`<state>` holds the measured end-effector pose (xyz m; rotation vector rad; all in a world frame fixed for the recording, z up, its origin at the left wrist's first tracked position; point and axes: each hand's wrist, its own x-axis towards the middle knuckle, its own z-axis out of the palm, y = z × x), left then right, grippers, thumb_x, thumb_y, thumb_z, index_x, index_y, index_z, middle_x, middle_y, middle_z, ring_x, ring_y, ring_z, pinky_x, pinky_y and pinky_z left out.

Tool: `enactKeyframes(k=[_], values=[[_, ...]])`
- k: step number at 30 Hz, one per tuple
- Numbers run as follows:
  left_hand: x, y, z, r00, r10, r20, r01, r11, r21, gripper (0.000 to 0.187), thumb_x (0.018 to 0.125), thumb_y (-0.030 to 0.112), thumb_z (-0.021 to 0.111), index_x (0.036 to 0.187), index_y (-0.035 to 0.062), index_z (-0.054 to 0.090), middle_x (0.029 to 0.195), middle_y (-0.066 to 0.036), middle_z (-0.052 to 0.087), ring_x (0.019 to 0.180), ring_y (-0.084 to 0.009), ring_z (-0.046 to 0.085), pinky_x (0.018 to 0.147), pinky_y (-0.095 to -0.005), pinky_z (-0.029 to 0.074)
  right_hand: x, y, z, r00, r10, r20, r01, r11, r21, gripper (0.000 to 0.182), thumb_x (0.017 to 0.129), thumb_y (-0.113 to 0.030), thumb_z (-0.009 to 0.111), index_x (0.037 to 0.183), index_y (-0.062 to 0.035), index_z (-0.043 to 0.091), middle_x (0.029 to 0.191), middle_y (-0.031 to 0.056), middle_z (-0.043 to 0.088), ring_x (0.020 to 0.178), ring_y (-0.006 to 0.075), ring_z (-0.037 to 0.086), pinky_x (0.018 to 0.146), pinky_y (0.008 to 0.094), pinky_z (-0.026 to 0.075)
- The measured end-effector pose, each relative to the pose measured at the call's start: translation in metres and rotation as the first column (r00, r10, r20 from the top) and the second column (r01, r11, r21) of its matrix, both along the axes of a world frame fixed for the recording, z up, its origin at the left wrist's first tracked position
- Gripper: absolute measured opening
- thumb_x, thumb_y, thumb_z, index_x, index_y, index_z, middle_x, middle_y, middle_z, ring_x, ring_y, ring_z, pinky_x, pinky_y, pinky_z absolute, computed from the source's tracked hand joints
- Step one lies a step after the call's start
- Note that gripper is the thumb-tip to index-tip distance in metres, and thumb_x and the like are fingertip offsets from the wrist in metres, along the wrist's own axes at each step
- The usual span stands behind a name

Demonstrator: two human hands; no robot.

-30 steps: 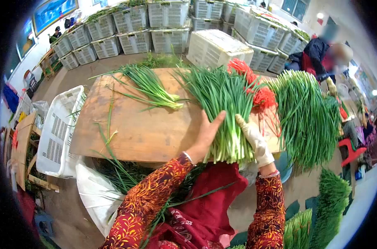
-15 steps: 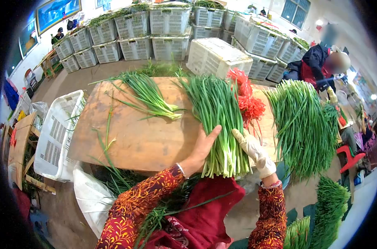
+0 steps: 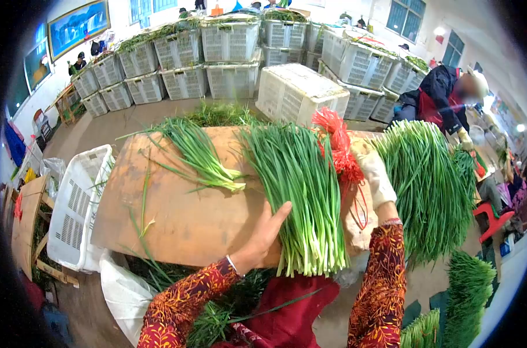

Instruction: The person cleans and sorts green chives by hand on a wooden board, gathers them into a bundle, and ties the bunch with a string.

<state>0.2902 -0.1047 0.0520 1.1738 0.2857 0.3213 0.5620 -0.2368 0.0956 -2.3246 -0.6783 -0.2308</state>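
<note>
A thick bundle of garlic chives [image 3: 301, 197] lies on the wooden table [image 3: 176, 226], its pale stem ends toward me. My left hand [image 3: 263, 235] is bare and rests against the bundle's left side, thumb stretched over the leaves and fingers extended. Off the bundle's right side, my right hand [image 3: 378, 177] in a whitish glove reaches to the red plastic ties [image 3: 346, 153]. Its fingertips are at the ties but blurred, so I cannot see whether they grip any strand. A smaller bunch of chives [image 3: 205, 153] lies at the table's far left.
A large heap of chives [image 3: 423, 185] stands on the right. A white crate [image 3: 78, 203] is at the left, and an upturned crate [image 3: 298, 90] stands beyond the table. Stacked crates [image 3: 231, 49] line the back. A co-worker [image 3: 437, 95] bends over at the far right, near a red stool [image 3: 493, 220].
My right hand has left the bundle's side and moved up and right to the red ties. My left hand has slid slightly left and sits lower. The whole view has tilted up a little.
</note>
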Motion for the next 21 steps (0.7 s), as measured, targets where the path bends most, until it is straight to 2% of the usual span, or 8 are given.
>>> enactKeyframes(k=[1, 3, 5, 7, 9, 11, 15, 21], values=[[0.003, 0.0, 0.0, 1.0, -0.003, 0.003, 0.003, 1.0, 0.009, 0.066, 0.09, 0.033, 0.048, 0.137, 0.0007, 0.014, 0.139, -0.01, 0.024, 0.129, -0.0181, 0.019, 0.106, -0.0301, 0.014, 0.002, 0.009, 0.0, 0.992, 0.0, -0.129, -0.002, 1.0, -0.013, 0.062, 0.075, -0.045, 0.061, 0.114, 0.0013, 0.05, 0.109, 0.0241, 0.055, 0.102, 0.035, 0.053, 0.084, 0.0373, 0.042], [0.006, -0.002, 0.0, 0.999, 0.041, -0.007, -0.041, 0.997, 0.072, 0.066, 0.09, 0.032, 0.048, 0.137, 0.0015, 0.014, 0.139, -0.01, 0.024, 0.129, -0.0179, 0.02, 0.106, -0.0299, 0.014, 0.002, 0.017, -0.007, 0.987, -0.113, -0.111, 0.081, 0.963, -0.258, 0.046, 0.076, -0.042, 0.061, 0.083, 0.0033, 0.062, 0.075, 0.0215, 0.06, 0.072, 0.0249, 0.059, 0.067, 0.0338, 0.044], [0.005, -0.001, 0.001, 0.998, 0.056, -0.03, -0.053, 0.995, 0.088, 0.066, 0.09, 0.033, 0.048, 0.137, 0.0019, 0.014, 0.139, -0.009, 0.023, 0.129, -0.0179, 0.019, 0.106, -0.03, 0.014, 0.016, 0.024, -0.012, 0.967, -0.03, -0.253, -0.012, 0.987, -0.162, 0.04, 0.073, -0.029, 0.063, 0.102, -0.001, 0.059, 0.085, 0.017, 0.064, 0.078, 0.0265, 0.062, 0.07, 0.0351, 0.045], [0.005, 0.0, -0.003, 0.998, 0.065, -0.013, -0.062, 0.989, 0.137, 0.073, 0.087, 0.04, 0.051, 0.136, 0.0006, 0.014, 0.135, -0.013, 0.029, 0.126, -0.0208, 0.026, 0.104, -0.0312, 0.02, 0.034, 0.024, -0.036, 0.925, 0.213, -0.315, -0.086, 0.924, 0.373, 0.031, 0.074, -0.017, 0.06, 0.102, -0.0023, 0.059, 0.078, 0.0121, 0.063, 0.066, 0.0169, 0.057, 0.065, 0.0298, 0.045], [0.006, 0.003, -0.008, 0.999, 0.049, -0.016, -0.047, 0.991, 0.121, 0.073, 0.087, 0.04, 0.051, 0.136, 0.0005, 0.015, 0.136, -0.013, 0.029, 0.126, -0.0208, 0.026, 0.104, -0.0311, 0.02, 0.057, 0.02, -0.033, 0.989, 0.055, -0.139, -0.019, 0.969, 0.244, 0.026, 0.073, -0.006, 0.057, 0.1, -0.0047, 0.06, 0.074, 0.0072, 0.061, 0.064, 0.0146, 0.054, 0.061, 0.0298, 0.044], [0.006, 0.005, -0.009, 0.999, 0.031, -0.015, -0.03, 0.995, 0.1, 0.073, 0.086, 0.04, 0.051, 0.136, 0.0005, 0.015, 0.136, -0.013, 0.029, 0.126, -0.0207, 0.026, 0.104, -0.031, 0.019, 0.084, 0.006, -0.036, 0.878, -0.003, 0.479, -0.114, 0.97, 0.215, 0.028, 0.072, -0.005, 0.059, 0.099, -0.0089, 0.061, 0.081, 0.0084, 0.061, 0.068, 0.0184, 0.056, 0.063, 0.0312, 0.045], [0.005, 0.007, 0.0, 0.999, 0.023, -0.026, -0.02, 0.996, 0.09, 0.069, 0.088, 0.038, 0.05, 0.136, 0.0001, 0.017, 0.136, -0.012, 0.029, 0.126, -0.0198, 0.027, 0.104, -0.0308, 0.02, 0.067, -0.03, 0.021, 0.861, -0.045, 0.506, -0.093, 0.965, 0.244, 0.031, 0.071, -0.001, 0.06, 0.1, -0.0127, 0.061, 0.081, 0.01, 0.058, 0.072, 0.0241, 0.056, 0.068, 0.0323, 0.046], [0.004, 0.01, 0.002, 1.0, -0.018, -0.018, 0.019, 0.996, 0.084, 0.061, 0.091, 0.033, 0.044, 0.136, 0.0007, 0.018, 0.138, -0.008, 0.027, 0.128, -0.0164, 0.023, 0.106, -0.0289, 0.016, 0.038, -0.075, 0.026, 0.764, 0.043, 0.644, 0.106, 0.976, -0.191, 0.028, 0.071, -0.003, 0.06, 0.095, -0.0163, 0.062, 0.084, 0.0113, 0.058, 0.076, 0.0271, 0.057, 0.068, 0.0354, 0.046]])
